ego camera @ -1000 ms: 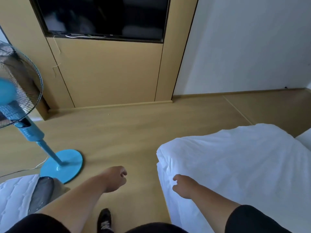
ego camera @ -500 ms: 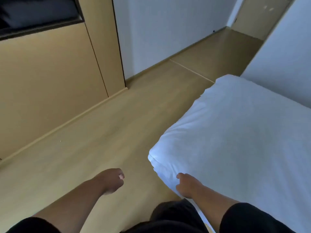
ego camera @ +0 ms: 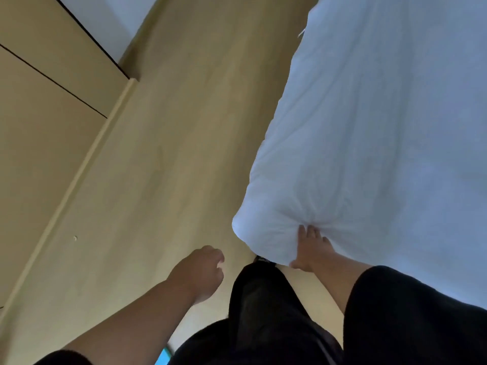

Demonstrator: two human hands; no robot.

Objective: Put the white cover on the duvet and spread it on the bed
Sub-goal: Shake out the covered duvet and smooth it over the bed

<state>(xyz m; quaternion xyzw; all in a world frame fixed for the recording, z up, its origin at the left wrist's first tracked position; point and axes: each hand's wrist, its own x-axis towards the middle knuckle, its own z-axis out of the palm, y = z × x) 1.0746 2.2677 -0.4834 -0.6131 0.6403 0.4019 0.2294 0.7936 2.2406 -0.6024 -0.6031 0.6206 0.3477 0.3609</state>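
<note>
Head view: right hand's (ego camera: 312, 248) fingertips buried in duvet (ego camera: 369, 154) folds.

bare floor (ego camera: 163, 159) left, duvet (ego camera: 382, 140) right, wall panels (ego camera: 39, 114) beyond

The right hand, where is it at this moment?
In the head view, the right hand is low and right of centre, pressed into the near corner of the white duvet, bunching the fabric.
</note>
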